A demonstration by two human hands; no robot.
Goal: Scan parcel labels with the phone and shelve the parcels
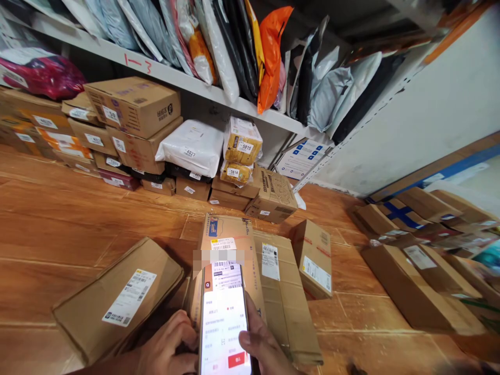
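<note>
A lit smartphone is in my right hand, whose fingers wrap its right edge. The right thumb lies over the lower right of the screen, near a red button. Its screen shows a label picture above and a white form below. My left hand is curled beside the phone's left edge; whether it holds anything is hidden. Behind the phone stands a tall cardboard box with a barcode label. To its left lies a tilted carton with a white shipping label. A flat carton and a smaller box sit to the right.
Numbered boxes and a white parcel are stacked under a metal shelf. Bagged parcels, one an orange bag, stand upright on it. More cartons lie on the wooden floor at right.
</note>
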